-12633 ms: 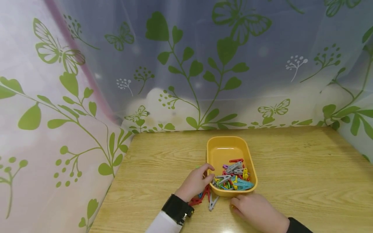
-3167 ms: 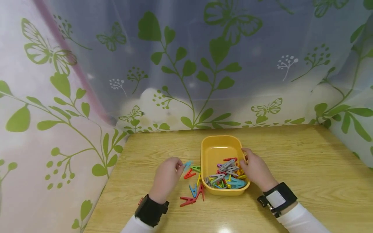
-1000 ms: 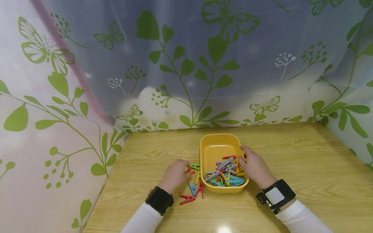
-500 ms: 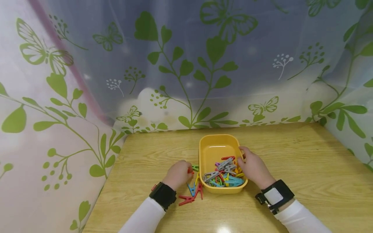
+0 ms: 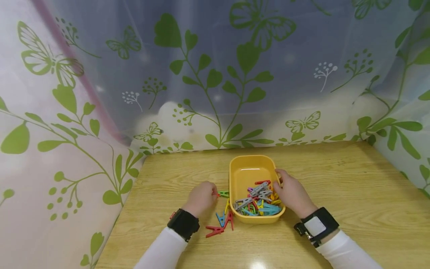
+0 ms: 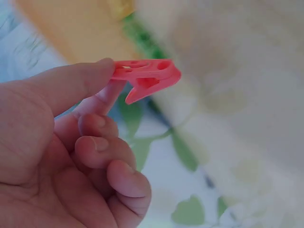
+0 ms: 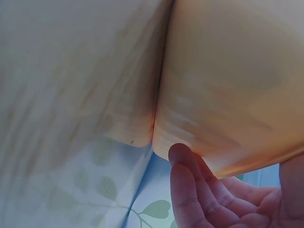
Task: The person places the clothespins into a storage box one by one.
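Note:
Between thumb and index finger, my left hand [image 5: 202, 198] pinches a red clothespin [image 6: 154, 75]; its other fingers are curled toward the palm. The clothespin's jaw end points away from the fingertips in the left wrist view. My right hand [image 5: 295, 194] grips the right wall of a yellow plastic bin [image 5: 246, 177], thumb inside the rim and fingers outside. Clothespins of several colours are heaped in the bin's near half, among them grey clothespins [image 5: 260, 189] and a light blue clothespin [image 5: 270, 209].
Left of the bin lie a green clothespin [image 5: 224, 194], a yellow clothespin [image 5: 227, 206], a blue clothespin [image 5: 220, 219] and two red clothespins [image 5: 215, 231]. The wooden table [image 5: 322, 172] backs onto a leaf-patterned curtain [image 5: 188, 112].
My right hand went from the bin's front to its right side. My left hand held a light blue clothespin earlier; it now has a red one taken from the table.

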Demonstrator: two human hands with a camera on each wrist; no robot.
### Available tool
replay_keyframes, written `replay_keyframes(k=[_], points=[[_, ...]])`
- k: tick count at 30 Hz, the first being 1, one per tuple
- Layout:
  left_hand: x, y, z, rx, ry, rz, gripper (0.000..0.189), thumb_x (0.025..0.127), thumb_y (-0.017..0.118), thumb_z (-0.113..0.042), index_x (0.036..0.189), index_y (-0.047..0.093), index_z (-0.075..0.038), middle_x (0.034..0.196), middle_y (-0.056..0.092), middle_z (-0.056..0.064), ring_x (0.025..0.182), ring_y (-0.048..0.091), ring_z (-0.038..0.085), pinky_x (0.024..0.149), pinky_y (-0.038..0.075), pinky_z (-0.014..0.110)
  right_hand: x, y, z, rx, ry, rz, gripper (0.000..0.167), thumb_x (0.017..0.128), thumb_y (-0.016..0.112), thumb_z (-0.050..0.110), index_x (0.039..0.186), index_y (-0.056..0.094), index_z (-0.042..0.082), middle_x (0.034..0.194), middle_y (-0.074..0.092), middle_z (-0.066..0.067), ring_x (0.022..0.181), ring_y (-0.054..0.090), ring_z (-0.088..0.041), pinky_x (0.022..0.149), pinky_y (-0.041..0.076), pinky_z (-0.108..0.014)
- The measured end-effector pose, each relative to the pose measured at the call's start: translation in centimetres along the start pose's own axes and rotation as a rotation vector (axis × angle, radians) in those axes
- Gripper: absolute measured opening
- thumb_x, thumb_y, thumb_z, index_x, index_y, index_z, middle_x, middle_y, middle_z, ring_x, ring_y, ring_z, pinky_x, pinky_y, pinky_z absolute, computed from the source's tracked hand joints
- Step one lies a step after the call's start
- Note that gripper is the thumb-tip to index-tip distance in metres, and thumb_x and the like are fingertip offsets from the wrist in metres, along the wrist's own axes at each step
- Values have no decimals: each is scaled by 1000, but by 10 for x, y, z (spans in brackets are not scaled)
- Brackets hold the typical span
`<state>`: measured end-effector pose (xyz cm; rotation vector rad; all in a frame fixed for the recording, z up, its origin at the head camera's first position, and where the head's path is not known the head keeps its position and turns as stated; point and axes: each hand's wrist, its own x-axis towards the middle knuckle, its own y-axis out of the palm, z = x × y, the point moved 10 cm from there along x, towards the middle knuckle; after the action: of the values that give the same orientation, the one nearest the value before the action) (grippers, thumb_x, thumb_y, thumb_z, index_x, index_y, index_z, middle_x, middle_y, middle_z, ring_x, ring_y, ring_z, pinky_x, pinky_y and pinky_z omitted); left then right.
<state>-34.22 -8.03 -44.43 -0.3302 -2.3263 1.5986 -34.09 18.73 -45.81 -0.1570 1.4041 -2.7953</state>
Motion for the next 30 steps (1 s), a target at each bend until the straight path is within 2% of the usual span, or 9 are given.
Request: replay_keyframes(k=[5, 8, 11, 14, 17, 21, 25, 30], points=[[5, -38, -4, -56, -17, -83, 10, 95, 75, -14, 87, 70, -10, 85, 65, 5, 64, 47, 14, 59, 38, 27, 1, 0, 1, 3, -6, -4, 55, 106, 53, 20, 151, 38, -7, 113, 67, -26, 68, 58, -17, 56, 47, -30], [6, -55, -17, -79, 29, -131, 6, 95, 75, -16, 93, 72, -11, 85, 63, 3, 63, 45, 13, 59, 38, 26, 0, -1, 1, 8, -15, -14, 54, 106, 53, 20, 150, 38, -7, 112, 67, -26, 68, 58, -17, 56, 47, -30], [7, -60, -34, -91, 85, -150, 5, 96, 74, -16, 95, 72, -12, 81, 58, 1, 64, 44, 13, 60, 36, 25, 0, -2, 2, 9, -21, -18, 54, 105, 54, 19, 150, 38, -8, 111, 68, -25, 68, 58, -18, 56, 47, -30], [7, -57, -52, -112, 138, -146, 6, 96, 75, -17, 94, 72, -12, 79, 55, 0, 66, 44, 13, 60, 37, 25, -1, -2, 2, 5, -21, -14, 54, 105, 54, 19, 150, 38, -8, 111, 68, -25, 70, 59, -18, 57, 48, -30], [7, -47, -69, -129, 176, -119, 6, 96, 74, -18, 96, 73, -12, 83, 58, 0, 68, 45, 12, 62, 38, 23, -2, -2, 2, 2, -20, -14, 54, 105, 54, 19, 149, 39, -8, 111, 67, -26, 72, 60, -19, 58, 48, -30], [7, -30, -84, -113, 191, -66, 8, 96, 74, -20, 100, 75, -12, 88, 62, -1, 70, 46, 11, 64, 39, 23, -1, -1, 1, 0, -21, -11, 54, 105, 55, 18, 149, 39, -7, 112, 67, -26, 70, 59, -19, 57, 47, -30], [8, -15, -90, -78, 185, -22, 8, 96, 75, -20, 100, 75, -13, 86, 61, -3, 70, 45, 10, 63, 39, 23, 0, -1, 0, 1, -23, -10, 54, 105, 55, 19, 150, 39, -7, 113, 67, -26, 69, 59, -18, 57, 47, -30], [7, -1, -88, -34, 174, 25, 7, 96, 75, -21, 98, 75, -14, 87, 62, -3, 71, 47, 10, 64, 40, 23, 0, -1, 0, 4, -29, -17, 54, 105, 54, 19, 149, 39, -7, 113, 67, -27, 67, 58, -18, 56, 47, -31]])
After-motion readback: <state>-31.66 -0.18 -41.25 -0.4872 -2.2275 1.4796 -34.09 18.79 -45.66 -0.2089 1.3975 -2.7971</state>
